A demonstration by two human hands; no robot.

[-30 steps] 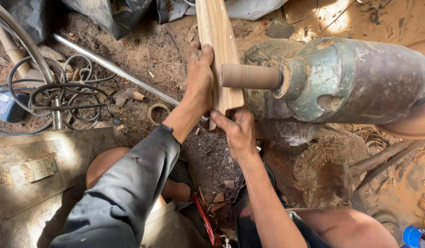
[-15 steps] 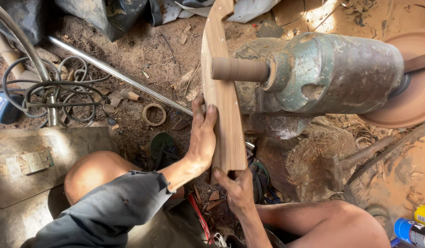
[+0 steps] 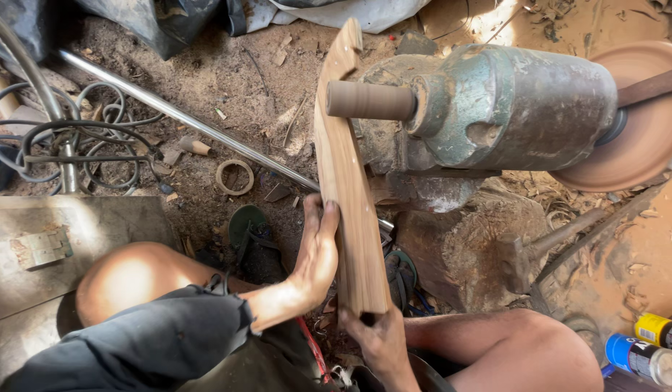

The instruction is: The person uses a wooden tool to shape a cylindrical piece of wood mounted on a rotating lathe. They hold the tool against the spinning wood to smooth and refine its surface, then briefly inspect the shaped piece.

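Smooth pale wooden board (image 3: 347,196), matt corroded metal motor housing (image 3: 524,109)

Plank (image 3: 347,196) left of motor (image 3: 510,109), touching spindle (image 3: 368,100)

Dark blue-grey long sleeve (image 3: 154,341) on left arm, bare knees
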